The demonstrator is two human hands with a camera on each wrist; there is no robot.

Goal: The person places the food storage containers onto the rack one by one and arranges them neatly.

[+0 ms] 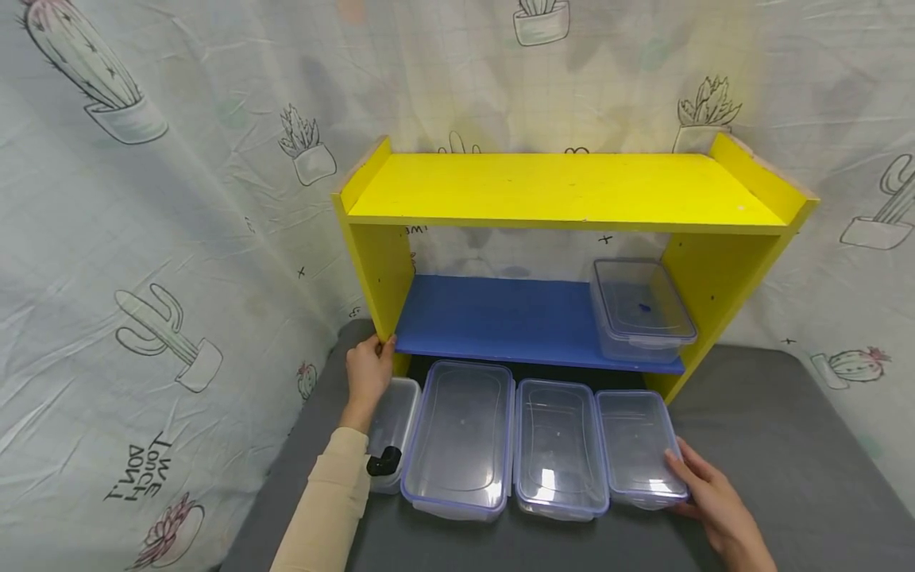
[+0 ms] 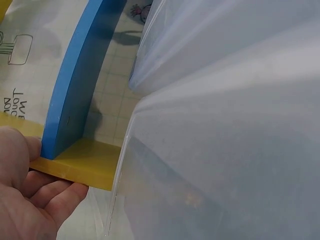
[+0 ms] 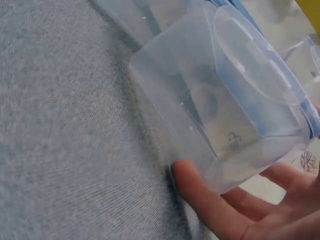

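Observation:
My left hand [image 1: 368,372] grips the front edge of the yellow side panel of a small shelf unit [image 1: 529,187], just by the blue board [image 1: 500,318]. In the left wrist view the thumb and fingers lie on either side of that yellow panel [image 2: 87,162]. My right hand [image 1: 715,496] holds the right end of a small clear food container [image 1: 636,441] with a blue-rimmed lid, its thumb at the lid's edge. The right wrist view has the fingers [image 3: 210,205] around the container's lower corner. This container is the rightmost in a row before the shelf.
Left of it stand a medium container [image 1: 561,445], a large one [image 1: 461,437] and another [image 1: 393,421] partly behind my left forearm. One more container [image 1: 639,306] sits on the blue board's right end. A cactus-print cloth [image 1: 214,199] hangs behind the grey surface [image 1: 786,461].

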